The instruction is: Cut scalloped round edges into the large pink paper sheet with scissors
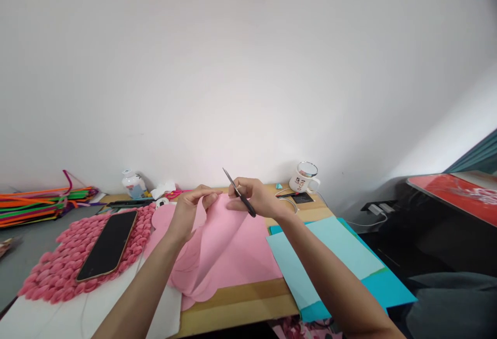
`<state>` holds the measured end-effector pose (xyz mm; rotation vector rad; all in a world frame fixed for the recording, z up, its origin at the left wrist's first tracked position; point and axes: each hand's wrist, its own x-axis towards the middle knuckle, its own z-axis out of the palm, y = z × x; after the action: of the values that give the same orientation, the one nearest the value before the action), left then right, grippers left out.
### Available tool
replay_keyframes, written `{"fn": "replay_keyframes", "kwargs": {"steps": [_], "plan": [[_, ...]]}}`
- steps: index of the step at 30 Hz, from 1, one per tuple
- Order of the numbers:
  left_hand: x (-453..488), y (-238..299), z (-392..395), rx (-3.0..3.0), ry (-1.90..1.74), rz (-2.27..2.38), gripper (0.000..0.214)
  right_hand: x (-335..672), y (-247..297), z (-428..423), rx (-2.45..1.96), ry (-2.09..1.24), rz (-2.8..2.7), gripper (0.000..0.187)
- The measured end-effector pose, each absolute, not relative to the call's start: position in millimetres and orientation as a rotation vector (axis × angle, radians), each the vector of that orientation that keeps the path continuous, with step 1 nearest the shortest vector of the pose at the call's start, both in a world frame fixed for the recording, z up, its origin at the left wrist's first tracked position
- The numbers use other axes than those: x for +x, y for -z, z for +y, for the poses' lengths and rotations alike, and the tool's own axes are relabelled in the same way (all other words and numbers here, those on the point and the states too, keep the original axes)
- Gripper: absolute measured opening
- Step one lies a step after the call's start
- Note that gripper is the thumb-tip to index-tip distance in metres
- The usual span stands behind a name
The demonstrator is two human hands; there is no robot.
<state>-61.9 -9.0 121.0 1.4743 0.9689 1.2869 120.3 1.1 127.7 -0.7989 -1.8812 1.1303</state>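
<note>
My left hand [196, 202] pinches the top edge of a pink paper sheet [221, 230], lifting and curling it. My right hand [254, 197] is closed around scissors [245, 203] with a dark handle; a pointed blade sticks up and to the left. Fingertips of that hand also touch the raised paper. Curved lines show on the pink paper under the lifted part. Rounded, scalloped pink edges lie around my left wrist, and a flat pink part spreads to the right on the wooden table.
A phone [108, 246] rests on a pink braided mat [66, 261] at left. Light blue sheets [322, 248] lie under my right forearm. A white mug [305, 177], a white bottle [134, 183] and colourful pipe cleaners [34, 207] stand or lie along the wall.
</note>
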Motion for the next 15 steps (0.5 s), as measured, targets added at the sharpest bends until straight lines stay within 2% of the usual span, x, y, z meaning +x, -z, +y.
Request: {"fn": "replay_keyframes", "kwargs": {"steps": [3,9,12,15], "plan": [[-68,-114,-1,1.168,-1.306,1.016,0.021,134,-127,9,-0.847,-1.322,-1.919,0.031],[-73,-97,18,0.929,-1.300,0.936,0.035,157,-123,15,-1.050,-1.439,-1.834,0.033],[-72,-93,20,0.909,-1.121,0.831,0.044,158,-120,19,-1.116,-1.433,-1.670,0.031],[-75,-86,18,0.887,-0.894,0.676,0.062,157,-117,23,-1.164,-1.383,-1.557,0.028]]}}
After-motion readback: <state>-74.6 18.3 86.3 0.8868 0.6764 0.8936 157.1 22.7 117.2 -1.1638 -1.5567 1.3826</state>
